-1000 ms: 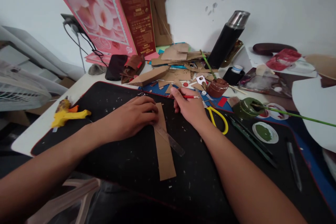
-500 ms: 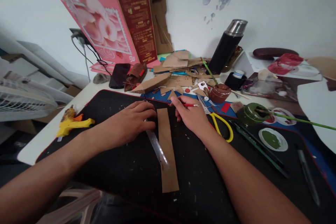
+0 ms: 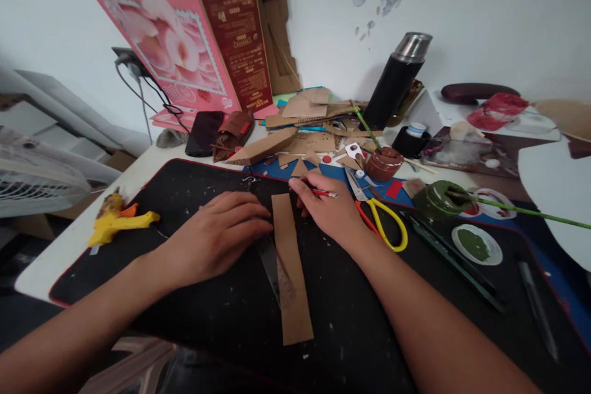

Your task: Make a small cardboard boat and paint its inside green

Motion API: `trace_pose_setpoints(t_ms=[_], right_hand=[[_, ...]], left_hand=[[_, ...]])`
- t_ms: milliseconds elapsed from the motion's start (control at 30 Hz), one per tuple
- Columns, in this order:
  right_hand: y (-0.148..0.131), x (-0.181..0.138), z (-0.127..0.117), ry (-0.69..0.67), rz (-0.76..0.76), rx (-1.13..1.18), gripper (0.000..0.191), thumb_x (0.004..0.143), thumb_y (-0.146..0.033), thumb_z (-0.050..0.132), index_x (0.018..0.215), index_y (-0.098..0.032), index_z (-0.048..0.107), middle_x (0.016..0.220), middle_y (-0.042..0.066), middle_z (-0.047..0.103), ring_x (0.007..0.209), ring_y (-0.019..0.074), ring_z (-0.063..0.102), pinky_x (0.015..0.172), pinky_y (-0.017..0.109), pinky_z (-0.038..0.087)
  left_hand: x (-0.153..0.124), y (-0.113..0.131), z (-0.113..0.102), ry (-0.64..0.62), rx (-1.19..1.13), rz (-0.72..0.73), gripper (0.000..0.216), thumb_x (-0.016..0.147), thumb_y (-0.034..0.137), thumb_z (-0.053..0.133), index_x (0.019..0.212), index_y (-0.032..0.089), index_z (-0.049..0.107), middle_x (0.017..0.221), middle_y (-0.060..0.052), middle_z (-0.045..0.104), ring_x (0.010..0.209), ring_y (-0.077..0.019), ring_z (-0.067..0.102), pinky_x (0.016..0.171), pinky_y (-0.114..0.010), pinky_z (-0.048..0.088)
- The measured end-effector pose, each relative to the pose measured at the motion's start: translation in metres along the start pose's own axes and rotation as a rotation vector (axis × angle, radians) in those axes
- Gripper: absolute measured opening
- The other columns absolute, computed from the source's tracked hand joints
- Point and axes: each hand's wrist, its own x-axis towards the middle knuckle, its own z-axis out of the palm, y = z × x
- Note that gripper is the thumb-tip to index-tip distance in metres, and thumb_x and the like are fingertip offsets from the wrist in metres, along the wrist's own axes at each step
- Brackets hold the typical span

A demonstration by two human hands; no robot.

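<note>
A long brown cardboard strip point(image 3: 290, 271) lies upright on the black mat point(image 3: 194, 295). A clear plastic ruler point(image 3: 272, 266) rests along the strip's left edge. My left hand point(image 3: 217, 234) lies flat on the ruler's upper end, fingers stretched out and pressing down. My right hand point(image 3: 330, 206) sits at the strip's top right corner, fingers pinched on a red pencil point(image 3: 324, 193) that points to the right.
Yellow-handled scissors point(image 3: 385, 221) lie just right of my right hand. A yellow glue gun point(image 3: 117, 220) sits at the mat's left edge. Cardboard scraps point(image 3: 305, 129), a brown pot point(image 3: 384, 163), a green pot point(image 3: 438, 197), paint lids and a black flask point(image 3: 392, 83) crowd the back.
The ruler has swung from lying slantwise across the strip to lying along its left edge, with my left hand following it. My right hand with the pencil shifted slightly left.
</note>
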Motion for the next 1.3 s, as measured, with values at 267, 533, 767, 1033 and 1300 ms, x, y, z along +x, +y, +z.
trace_pose_setpoints(t_ms=[267,533,767,1033,1300], right_hand=[[-0.003,-0.004,0.002,-0.021,-0.143,-0.14,0.039,0.113,-0.054,0.057,0.093,-0.026,0.075,0.086,0.002,0.08,0.074,0.0196,0.073,0.07,0.031,0.047],[-0.006,-0.004,0.001,-0.044,-0.159,-0.207,0.041,0.115,-0.056,0.053,0.097,-0.025,0.075,0.092,0.003,0.082,0.086,0.0223,0.076,0.076,0.032,0.047],[-0.006,-0.004,0.001,-0.042,-0.168,-0.222,0.041,0.115,-0.056,0.053,0.095,-0.026,0.074,0.088,0.002,0.08,0.082,0.0213,0.073,0.075,0.032,0.046],[-0.004,-0.002,0.003,-0.03,-0.167,-0.219,0.041,0.115,-0.053,0.053,0.093,-0.026,0.074,0.091,0.004,0.082,0.088,0.0231,0.076,0.074,0.033,0.045],[-0.004,-0.003,0.002,-0.032,-0.167,-0.184,0.039,0.114,-0.052,0.055,0.09,-0.025,0.072,0.088,0.003,0.081,0.084,0.0216,0.075,0.074,0.032,0.045]], left_hand=[[-0.008,0.047,0.011,-0.232,-0.211,0.088,0.07,0.096,0.061,0.079,0.154,0.025,0.063,0.16,-0.015,0.066,0.15,-0.0366,0.059,0.132,-0.055,0.037],[-0.002,0.055,0.035,-0.157,-0.207,0.014,0.063,0.101,0.053,0.075,0.154,0.023,0.062,0.161,-0.016,0.065,0.153,-0.0381,0.057,0.133,-0.061,0.037],[0.015,0.038,0.047,-0.063,-0.189,-0.046,0.035,0.109,0.032,0.064,0.143,0.024,0.071,0.15,-0.014,0.072,0.149,-0.0339,0.061,0.127,-0.059,0.048],[0.014,0.07,0.036,-0.132,-0.248,0.132,0.067,0.102,0.064,0.071,0.153,0.02,0.062,0.159,-0.014,0.067,0.156,-0.0355,0.053,0.141,-0.061,0.021],[0.027,0.07,0.042,-0.169,-0.348,0.089,0.046,0.102,0.04,0.074,0.143,0.02,0.068,0.154,-0.014,0.07,0.153,-0.0345,0.056,0.139,-0.063,0.027]])
